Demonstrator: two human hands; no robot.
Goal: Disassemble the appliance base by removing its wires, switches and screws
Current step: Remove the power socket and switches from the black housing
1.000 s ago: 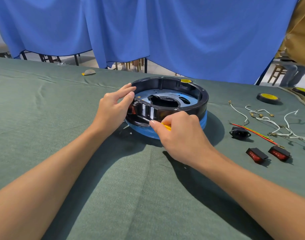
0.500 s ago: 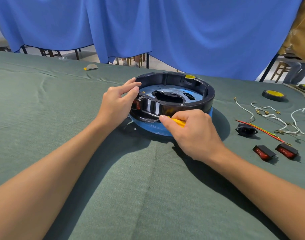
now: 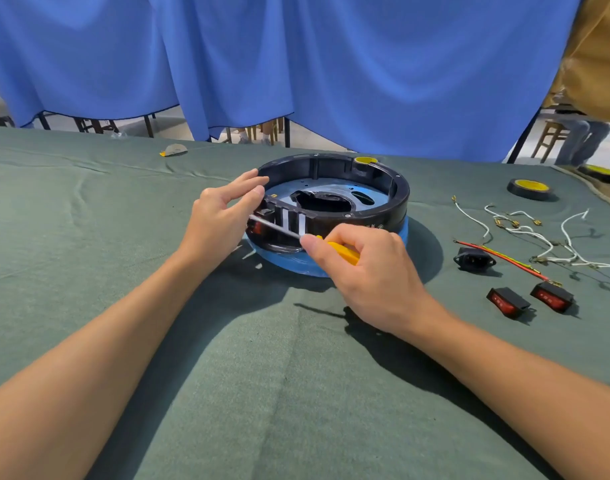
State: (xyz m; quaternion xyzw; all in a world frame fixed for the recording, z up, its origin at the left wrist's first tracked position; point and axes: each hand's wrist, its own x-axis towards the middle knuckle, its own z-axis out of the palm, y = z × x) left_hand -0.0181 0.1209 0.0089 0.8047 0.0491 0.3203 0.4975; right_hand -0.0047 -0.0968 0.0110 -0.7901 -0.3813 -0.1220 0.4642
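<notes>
- fingers and thumb of my right hand (image 3: 369,275) are curled round the yellow handle of a screwdriver (image 3: 343,251), the thumb tip pressed where the handle meets the metal shaft.
- the shaft slants up and to the left across the near wall of the appliance base (image 3: 383,213), and its tip ends just beside my left hand (image 3: 217,220), by a reddish part set in that wall.
- my left hand holds nothing. its fingers are stretched out almost straight, with the tips at the near-left rim of the base. i cannot tell whether they press on it.
- the base is a round black ring on a blue lower rim. it lies flat on the tabletop (image 3: 89,271) in front of me, and its open top shows a pale blue plate with a dark cut-out in the middle.
- a small yellow disc sits on the far rim of the base.
- to the right of the base, apart from it, a black power socket (image 3: 474,259) lies on the green cloth, and a red wire (image 3: 504,259) runs across just behind it.
- two black switches (image 3: 506,301) with red rockers lie side by side nearer to me than the socket.
- loose white wires (image 3: 525,233) with small metal ends are spread out beyond the socket.
- a black tape roll (image 3: 530,188) with a yellow centre lies flat farther back on the right.
- a small grey scrap (image 3: 173,149) lies near the far left edge of the tabletop.
- a blue curtain (image 3: 331,64) hangs behind the tabletop.
</notes>
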